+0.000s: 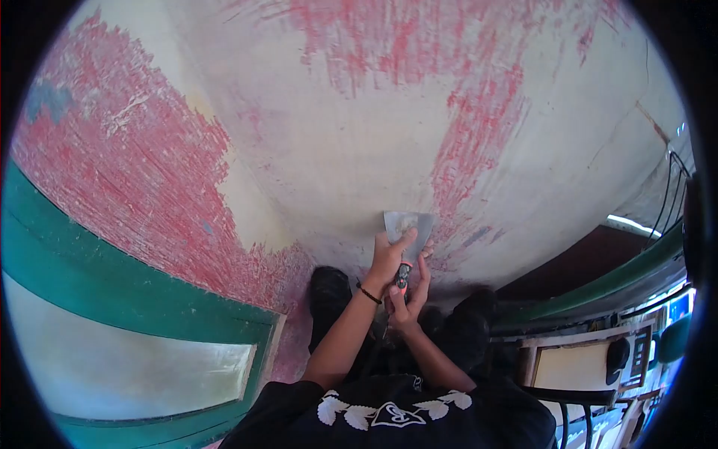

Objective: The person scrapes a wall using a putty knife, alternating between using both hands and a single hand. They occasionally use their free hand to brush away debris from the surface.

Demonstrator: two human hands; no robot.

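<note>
A wide-bladed putty knife (413, 221) is in front of me, its flat metal blade up against the wall and its black and red-orange handle (403, 277) pointing down toward me. My left hand (387, 260), with a dark band at the wrist, is closed on it near the blade's base, the thumb lying over the blade. Lower down, my right hand (409, 305) is closed around the handle, its longer fingers reaching up along the right side. The wall (351, 165) is pale, with patches of scraped red paint (479, 135) above and right of the blade.
On the left, more flaking red paint (142, 150) covers the adjoining wall above a green frame (134, 295) with a pale panel. A green ledge (598, 280) curves along the right. Behind it stand furniture and a chair (576, 396). My dark-clad knees are below the hands.
</note>
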